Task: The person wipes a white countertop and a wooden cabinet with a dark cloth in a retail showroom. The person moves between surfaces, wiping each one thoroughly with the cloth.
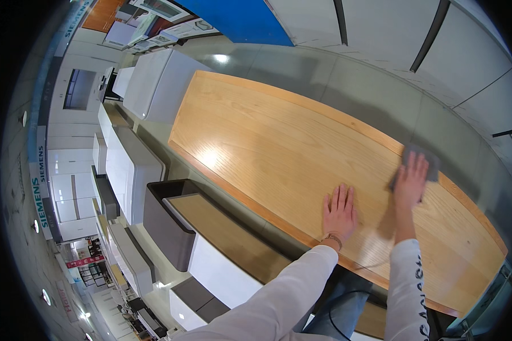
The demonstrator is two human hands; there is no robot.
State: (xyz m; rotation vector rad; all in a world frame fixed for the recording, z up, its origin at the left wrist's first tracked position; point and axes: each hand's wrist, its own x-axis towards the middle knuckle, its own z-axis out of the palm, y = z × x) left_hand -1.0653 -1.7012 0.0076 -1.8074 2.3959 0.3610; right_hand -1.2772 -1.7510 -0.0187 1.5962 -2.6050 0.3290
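A long light-brown wooden tabletop (279, 131) with rounded long edges stretches across the view. My left hand (340, 213) lies palm down on it, fingers extended and a thin bracelet at the wrist; nothing shows in this hand. Farther right, my right hand (411, 184) holds a grey cloth (431, 167) pressed under its fingers at the far edge of the wood. The cloth partly sticks out past that edge, and the hand hides its middle.
Left of the tabletop stand a dark grey box-shaped unit (164, 219) with a wooden top and several white cabinets (153, 85). A grey tiled floor (324, 79) runs behind the far edge, before white panels (375, 28) and a blue panel (239, 20). A thin dark cable (331, 318) hangs near my legs.
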